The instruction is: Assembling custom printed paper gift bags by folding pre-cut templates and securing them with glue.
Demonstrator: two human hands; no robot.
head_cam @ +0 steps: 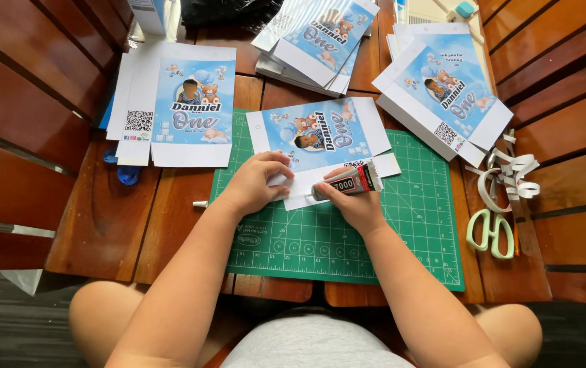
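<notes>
Nearest us, a green cutting mat (347, 245) with a white grid lies on the slatted wooden table (102, 225). On the mat's far half we log one flat printed sheet (320, 136), blue picture panel with white flaps, its long side running left to right.

Our left hand (255, 180) rests palm down with fingers curled, pinning the sheet's near white flap (299, 187). Our right hand (355, 201) is closed around a small glue tube (349, 182), grey with a red and black label. The tube lies almost level, long axis left to right, its nozzle end pointing left onto the flap, the cap end up and to the right.

At right, beside the mat: pale green scissors (490, 232) and curled white paper strips (511, 174).

Farther out we count three lots of the same blue and white sheets: one spread at far left (184, 102), a stack at far centre (320, 37), a stack at far right (442, 95), turned at an angle.
</notes>
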